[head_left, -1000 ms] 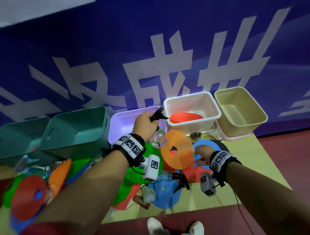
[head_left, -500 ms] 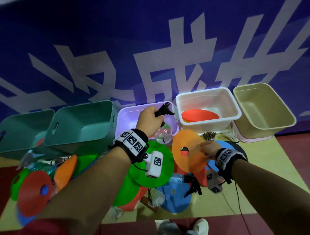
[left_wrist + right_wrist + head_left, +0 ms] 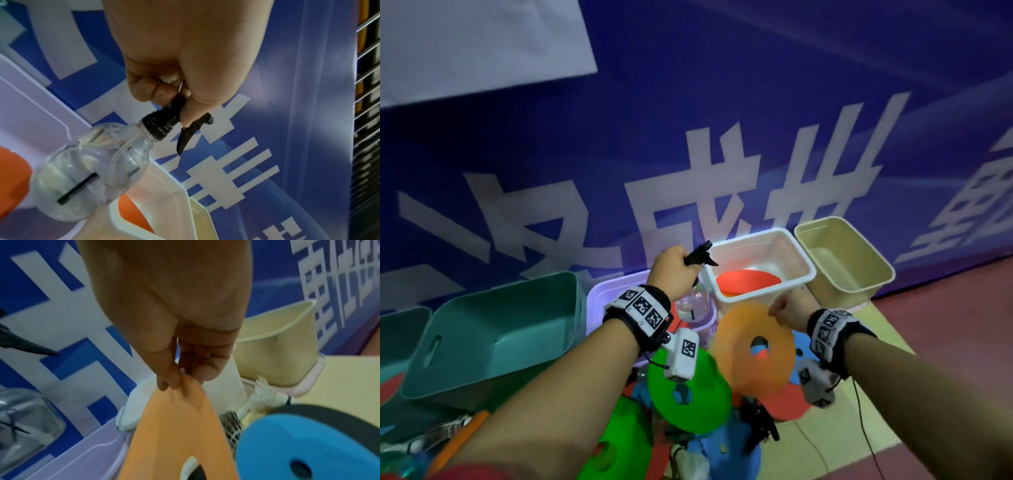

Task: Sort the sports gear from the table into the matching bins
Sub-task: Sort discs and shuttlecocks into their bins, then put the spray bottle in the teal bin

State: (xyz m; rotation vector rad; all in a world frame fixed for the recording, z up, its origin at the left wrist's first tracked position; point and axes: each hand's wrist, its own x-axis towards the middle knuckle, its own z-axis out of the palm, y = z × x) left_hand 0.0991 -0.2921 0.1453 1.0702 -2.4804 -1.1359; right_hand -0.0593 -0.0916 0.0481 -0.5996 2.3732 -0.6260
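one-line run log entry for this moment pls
left hand: grips spray bottle over purple bin | right hand: pinches orange disc rim

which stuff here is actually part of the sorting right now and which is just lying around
In play:
- left hand grips spray bottle
- right hand pinches orange disc
- white bin
- lilac bin

Lying about:
- green disc
- blue disc
- teal bin
- beige bin

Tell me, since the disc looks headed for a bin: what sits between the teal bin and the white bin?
In the head view, the lilac bin stands between the teal bin and the white bin; the left hand holds a spray bottle over it.
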